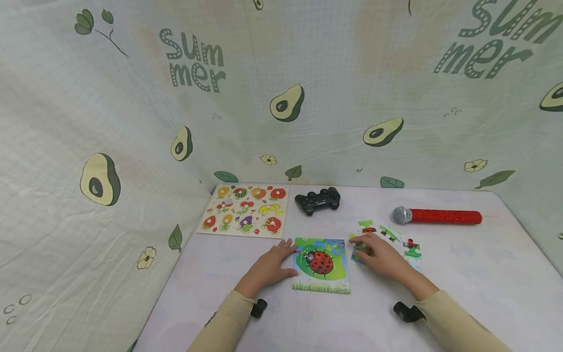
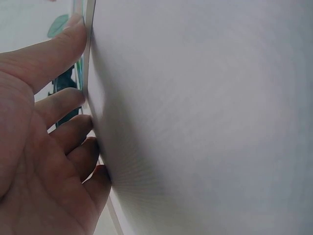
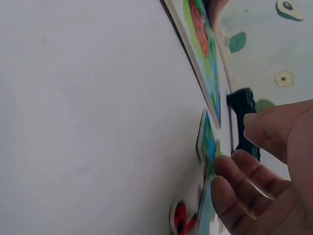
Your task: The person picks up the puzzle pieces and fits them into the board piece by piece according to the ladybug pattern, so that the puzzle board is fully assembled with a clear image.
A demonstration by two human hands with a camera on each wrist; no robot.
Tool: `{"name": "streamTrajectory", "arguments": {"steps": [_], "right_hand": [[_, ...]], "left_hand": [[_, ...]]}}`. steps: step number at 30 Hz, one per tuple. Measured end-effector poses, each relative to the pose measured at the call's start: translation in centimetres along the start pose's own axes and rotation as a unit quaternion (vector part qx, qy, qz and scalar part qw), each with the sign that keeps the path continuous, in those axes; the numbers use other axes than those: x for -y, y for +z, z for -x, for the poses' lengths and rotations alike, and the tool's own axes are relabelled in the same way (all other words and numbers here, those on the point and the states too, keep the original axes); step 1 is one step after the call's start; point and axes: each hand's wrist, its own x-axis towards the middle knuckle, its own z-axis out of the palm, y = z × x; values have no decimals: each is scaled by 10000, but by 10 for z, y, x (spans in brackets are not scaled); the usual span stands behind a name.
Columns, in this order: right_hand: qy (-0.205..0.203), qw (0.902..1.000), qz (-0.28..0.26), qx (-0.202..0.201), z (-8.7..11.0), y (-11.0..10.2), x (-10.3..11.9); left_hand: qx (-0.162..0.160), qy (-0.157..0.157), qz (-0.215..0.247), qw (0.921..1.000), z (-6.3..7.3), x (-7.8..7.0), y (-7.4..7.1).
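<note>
A square ladybug picture puzzle (image 1: 320, 266) lies flat on the table between the two hands. My left hand (image 1: 269, 266) rests at its left edge, thumb and fingers spread, fingertips right at the border. Just right of the puzzle, my right hand (image 1: 383, 256) is over a group of loose puzzle pieces (image 1: 412, 250), partly covering them. Its fingers are loosely bent, and in the right wrist view the thumb stands apart from them with nothing between. A blue and green piece (image 3: 207, 139) lies beside the fingertips there, close to the puzzle's corner.
A wooden fruit puzzle board (image 1: 244, 211) lies at the back left. A black game controller (image 1: 318, 200) sits behind the ladybug puzzle. At the back right lies a red microphone (image 1: 444, 216) with a silver head. Printed cloth (image 1: 330, 161) rises behind the table.
</note>
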Motion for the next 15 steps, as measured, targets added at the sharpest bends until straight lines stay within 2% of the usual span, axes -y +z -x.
{"name": "streamTrajectory", "arguments": {"steps": [8, 15], "right_hand": [[88, 9998, 109, -106, 16, -19, -16], [161, 9996, 159, -187, 23, -25, -27]], "left_hand": [[7, -16, -16, 10000, -2, 1, 1], [-9, 18, -89, 10000, -1, 1, 1]]}}
